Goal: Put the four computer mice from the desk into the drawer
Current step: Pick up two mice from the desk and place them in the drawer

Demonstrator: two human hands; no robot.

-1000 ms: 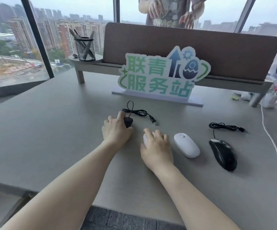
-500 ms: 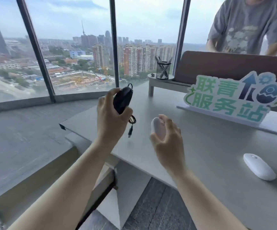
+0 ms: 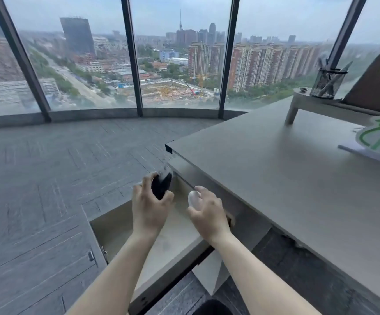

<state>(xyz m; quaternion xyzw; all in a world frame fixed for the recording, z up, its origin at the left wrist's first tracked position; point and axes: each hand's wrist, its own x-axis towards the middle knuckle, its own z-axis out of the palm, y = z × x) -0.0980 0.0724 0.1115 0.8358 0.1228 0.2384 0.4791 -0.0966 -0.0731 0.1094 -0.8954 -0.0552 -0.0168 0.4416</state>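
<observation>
Left hand [image 3: 149,206] is wrapped around the black mouse [image 3: 161,185], fingers curled over its sides. Right hand [image 3: 207,211] pinches the white mouse [image 3: 193,198] at the fingertips. Both are over the open drawer [image 3: 114,226], which sits below the desk [image 3: 275,178] edge at its left corner; neither mouse looks set down yet. Only these two mice are in view; the other two aren't in frame.

Risks from here:
- The black mouse is at the drawer's far end, close to the desk underside. Releasing there could knock it on the edge or drop it behind the drawer's back wall. Can't tell how much clearance there is.
- If this mouse is corded, no cable is visible. A loose lead could hang over the drawer rim and get pinched when it closes.
- The white mouse is held by a light fingertip grip on a smooth shell, so it could slip and fall hard onto the drawer floor.
- Releasing both at once could let them knock together.
- The drawer's floor area looks limited with two more mice to come. Place these toward the back, not the middle.
</observation>
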